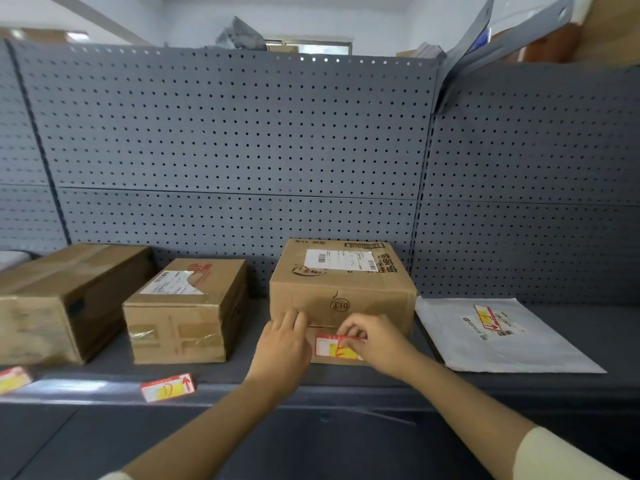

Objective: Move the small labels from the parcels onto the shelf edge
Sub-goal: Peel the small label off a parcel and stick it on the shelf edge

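We're pinching w/ right hand [375,342] the label [337,348] on box [341,296] front, left hand [285,341] bracing flat, apparently; label may be tearing if yanked.

Three cardboard boxes on the shelf: far left [65,299], middle [187,310], right of centre [343,289]. One white mailer bag [502,337], far right. Four small labels: two on the near shelf edge [14,379] [168,388], one on the box front [337,348], one on the bag [486,317].

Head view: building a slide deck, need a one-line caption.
Right hand peels a small label off a cardboard parcel while the left hand steadies it.
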### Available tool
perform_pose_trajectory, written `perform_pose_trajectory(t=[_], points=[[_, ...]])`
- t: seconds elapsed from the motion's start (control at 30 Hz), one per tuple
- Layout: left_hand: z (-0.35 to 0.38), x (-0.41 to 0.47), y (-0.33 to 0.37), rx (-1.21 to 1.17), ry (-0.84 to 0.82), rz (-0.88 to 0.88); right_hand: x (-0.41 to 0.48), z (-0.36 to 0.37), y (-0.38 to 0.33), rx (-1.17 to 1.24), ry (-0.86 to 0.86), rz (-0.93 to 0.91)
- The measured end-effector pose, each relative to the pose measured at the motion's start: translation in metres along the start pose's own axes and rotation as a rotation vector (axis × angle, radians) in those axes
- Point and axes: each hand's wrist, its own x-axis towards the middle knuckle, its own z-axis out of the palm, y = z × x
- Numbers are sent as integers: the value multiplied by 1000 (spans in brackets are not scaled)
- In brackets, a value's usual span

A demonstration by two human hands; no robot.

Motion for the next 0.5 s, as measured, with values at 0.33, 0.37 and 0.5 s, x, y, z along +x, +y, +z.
perform_pose_trajectory(t=[0.33,0.37,0.5], points=[[43,-40,-2,69,-494,-16,-11,45,24,-49,-106,104],[45,-40,-4,76,-497,-16,-12,46,24,-64,-99,105],[49,-38,-5,96,-512,26,-14,47,23,-107,-61,100]])
